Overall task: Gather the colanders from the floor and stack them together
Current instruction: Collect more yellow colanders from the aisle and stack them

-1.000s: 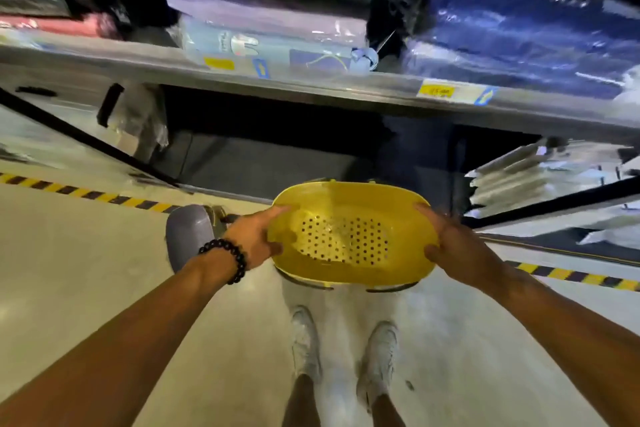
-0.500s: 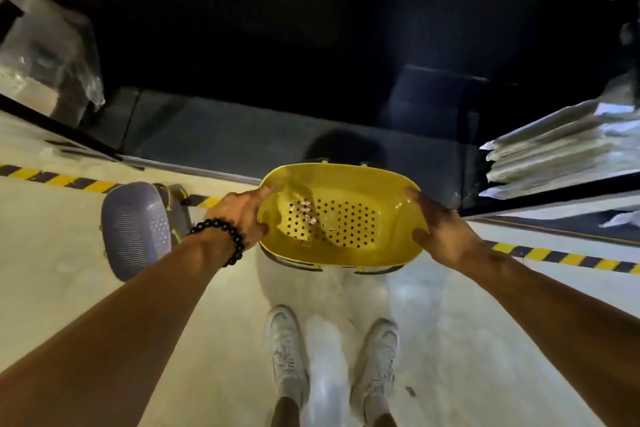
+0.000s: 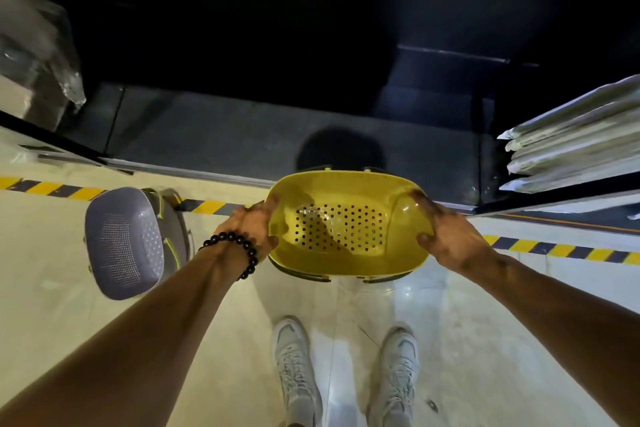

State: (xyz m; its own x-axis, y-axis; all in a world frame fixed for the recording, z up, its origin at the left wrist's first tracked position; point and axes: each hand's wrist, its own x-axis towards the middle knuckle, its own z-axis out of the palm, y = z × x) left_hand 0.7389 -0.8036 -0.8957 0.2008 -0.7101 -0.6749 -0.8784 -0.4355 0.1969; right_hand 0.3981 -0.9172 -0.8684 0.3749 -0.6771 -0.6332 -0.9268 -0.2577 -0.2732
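Note:
I hold a yellow oval colander in front of me, above the floor, with its perforated bottom facing up at me. A darker rim of something nested under it shows along its near edge. My left hand, with a black bead bracelet at the wrist, grips its left end. My right hand grips its right end. A grey-purple colander lies on the floor to the left, resting on another piece with a yellow-green rim.
A yellow-and-black hazard stripe runs across the pale floor. Beyond it is a dark low shelf bay. Flat wrapped packs are stacked at the right, plastic-wrapped goods at the left. My two white shoes stand below.
My view has tilted down from the upper shelf to the floor. The grey-purple colander has come fully into sight at the left. Both hands still hold the yellow colander.

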